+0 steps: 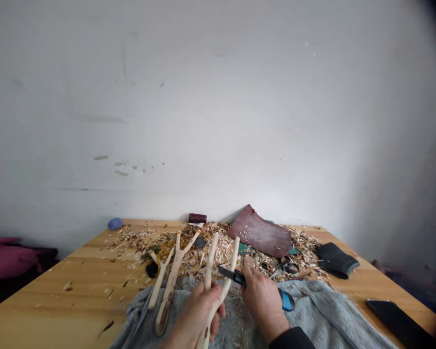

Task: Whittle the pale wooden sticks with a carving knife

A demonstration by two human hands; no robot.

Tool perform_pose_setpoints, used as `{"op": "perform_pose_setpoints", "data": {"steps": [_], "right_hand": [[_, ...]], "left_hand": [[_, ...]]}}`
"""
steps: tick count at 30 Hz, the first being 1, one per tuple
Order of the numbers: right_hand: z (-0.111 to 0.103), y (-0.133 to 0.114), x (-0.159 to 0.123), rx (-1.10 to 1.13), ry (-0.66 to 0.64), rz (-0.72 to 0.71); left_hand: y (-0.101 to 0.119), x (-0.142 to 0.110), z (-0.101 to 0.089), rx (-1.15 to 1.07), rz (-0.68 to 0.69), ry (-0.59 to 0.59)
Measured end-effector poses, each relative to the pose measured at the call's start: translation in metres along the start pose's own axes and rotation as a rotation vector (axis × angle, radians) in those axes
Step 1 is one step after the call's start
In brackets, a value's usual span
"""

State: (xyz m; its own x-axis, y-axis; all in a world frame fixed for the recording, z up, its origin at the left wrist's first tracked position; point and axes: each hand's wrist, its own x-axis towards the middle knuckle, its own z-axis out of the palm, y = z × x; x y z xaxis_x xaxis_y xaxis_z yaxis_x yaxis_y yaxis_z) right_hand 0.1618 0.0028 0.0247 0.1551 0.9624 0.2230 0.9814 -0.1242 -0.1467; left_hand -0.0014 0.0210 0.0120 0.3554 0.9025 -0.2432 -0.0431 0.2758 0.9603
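My left hand (206,306) is wrapped round a peeled forked stick (221,295), whose two prongs point away from me. In my right hand (262,296) is a utility knife (286,300) with a blue and black handle. Its dark blade (225,272) lies across the right prong, close to or touching the wood. Left of my hands, a large forked stick (172,276) and a smaller forked stick (160,281) rest partly on a grey cloth (312,310).
Wood shavings (218,257) cover the table's far middle. Among them lie a maroon leather piece (261,232), scissors (290,266) and a thread spool (197,218). A black folded piece (337,260) and a phone (396,320) are at right; a blue ball (115,223) sits far left.
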Motion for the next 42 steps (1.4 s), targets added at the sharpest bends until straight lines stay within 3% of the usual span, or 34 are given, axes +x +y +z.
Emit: {"op": "perform_pose_setpoints", "data": {"steps": [9, 12, 15, 19, 22, 25, 30, 42], "right_hand": [[0.004, 0.009, 0.010, 0.007, 0.043, 0.037], [0.000, 0.032, 0.017, 0.003, 0.030, 0.204], [-0.004, 0.053, 0.020, -0.015, 0.032, 0.342], [-0.002, 0.039, 0.013, -0.002, 0.080, 0.195], [0.000, 0.012, 0.005, 0.032, 0.043, 0.048], [-0.001, -0.005, -0.001, 0.037, -0.014, -0.008], [-0.003, -0.007, -0.002, 0.006, -0.037, -0.007], [0.004, -0.002, 0.004, -0.063, -0.018, 0.026]], "left_hand": [[0.003, 0.000, -0.004, 0.030, -0.030, -0.040], [0.011, -0.003, -0.007, 0.014, -0.063, -0.125], [0.018, -0.007, -0.007, -0.013, -0.045, -0.121], [0.021, -0.013, -0.001, 0.063, 0.010, 0.006], [0.020, -0.013, 0.002, 0.110, 0.052, 0.089], [0.016, -0.009, 0.003, 0.161, 0.039, 0.146], [0.010, -0.004, 0.005, 0.216, 0.015, 0.168], [0.005, -0.005, 0.003, 0.190, 0.036, 0.090]]}}
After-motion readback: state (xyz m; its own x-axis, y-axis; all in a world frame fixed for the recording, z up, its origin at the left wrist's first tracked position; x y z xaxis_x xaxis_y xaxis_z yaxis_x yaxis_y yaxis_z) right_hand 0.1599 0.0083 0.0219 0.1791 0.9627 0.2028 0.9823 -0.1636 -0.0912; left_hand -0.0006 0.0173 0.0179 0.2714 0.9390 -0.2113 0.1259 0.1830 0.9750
